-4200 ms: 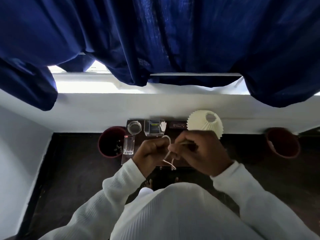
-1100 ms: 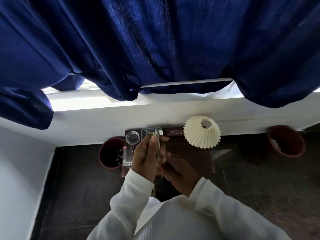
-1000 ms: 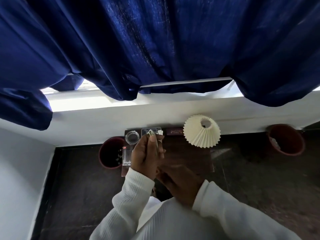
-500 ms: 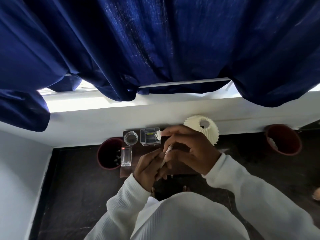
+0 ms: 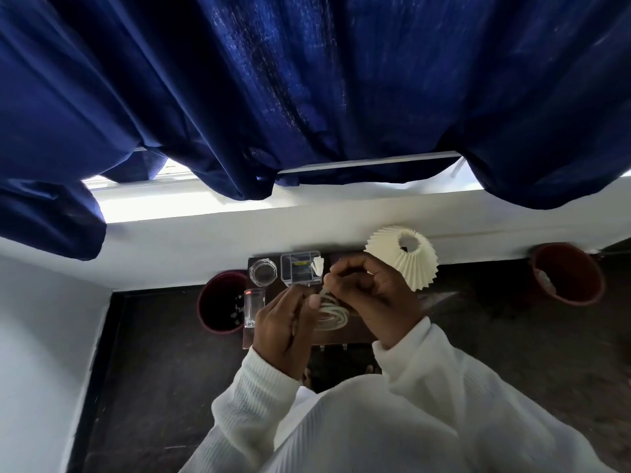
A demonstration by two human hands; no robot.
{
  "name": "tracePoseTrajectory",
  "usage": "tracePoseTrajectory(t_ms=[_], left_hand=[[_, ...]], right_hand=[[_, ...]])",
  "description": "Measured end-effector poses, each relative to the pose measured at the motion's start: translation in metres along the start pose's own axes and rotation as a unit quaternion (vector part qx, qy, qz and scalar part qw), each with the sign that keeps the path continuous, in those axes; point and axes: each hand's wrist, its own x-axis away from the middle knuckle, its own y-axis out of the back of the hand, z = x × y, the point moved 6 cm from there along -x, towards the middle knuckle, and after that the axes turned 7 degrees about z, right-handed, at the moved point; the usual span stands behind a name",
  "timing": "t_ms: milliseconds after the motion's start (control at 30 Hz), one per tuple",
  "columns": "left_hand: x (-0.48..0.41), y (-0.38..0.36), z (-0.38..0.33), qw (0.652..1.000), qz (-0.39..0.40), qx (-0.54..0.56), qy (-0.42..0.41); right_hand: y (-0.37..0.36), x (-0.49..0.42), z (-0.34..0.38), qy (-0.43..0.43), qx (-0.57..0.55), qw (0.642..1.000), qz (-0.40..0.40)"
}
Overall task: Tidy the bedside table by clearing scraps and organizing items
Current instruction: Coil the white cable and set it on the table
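Note:
A small dark bedside table (image 5: 345,337) stands against the white wall below the window. Over its middle both hands hold a coiled white cable (image 5: 333,315). My left hand (image 5: 286,326) grips the coil from the left. My right hand (image 5: 370,297) pinches the cable's end from the right, just above the loops. At the table's back stand a round glass jar (image 5: 263,272), a clear plastic box (image 5: 300,269) with white paper at its side, and a pleated cream lampshade (image 5: 404,259). A tall drinking glass (image 5: 254,307) stands at the left edge.
A dark red bin (image 5: 218,307) with scraps inside sits on the floor left of the table. Another red bin (image 5: 566,273) stands far right by the wall. Blue curtains (image 5: 307,97) hang overhead. A white wall closes the left side.
My right hand came up from below the left hand and joined it. The cable, held in the left hand earlier, is now a wound coil between both hands.

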Motion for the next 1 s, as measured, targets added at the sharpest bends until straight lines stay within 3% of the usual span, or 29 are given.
tracePoseTrajectory(t_ms=[133, 233, 333, 467, 633, 833, 1000], left_hand=[[-0.002, 0.0, 0.001, 0.998, 0.034, 0.046, 0.013], [-0.001, -0.004, 0.01, 0.986, 0.024, 0.128, 0.1], [-0.001, -0.006, 0.021, 0.96, -0.014, 0.217, 0.179], [-0.004, -0.001, 0.025, 0.968, -0.014, 0.163, 0.189], [-0.007, 0.006, 0.028, 0.988, -0.032, -0.003, 0.15], [-0.004, -0.008, 0.047, 0.982, 0.034, 0.085, 0.166], [0.002, -0.016, 0.056, 0.965, 0.054, 0.134, 0.22]], right_hand=[[-0.001, 0.001, -0.008, 0.0, 0.044, 0.999, -0.014], [-0.003, 0.005, -0.012, 0.024, 0.141, 0.99, -0.02], [-0.006, 0.009, -0.013, 0.029, 0.158, 0.987, 0.03], [-0.008, 0.011, -0.012, 0.054, 0.26, 0.961, 0.073], [-0.002, 0.009, -0.026, -0.009, 0.138, 0.988, 0.063], [-0.002, 0.01, -0.031, -0.023, 0.084, 0.992, 0.086], [-0.004, 0.01, -0.021, 0.033, 0.204, 0.974, 0.092]])
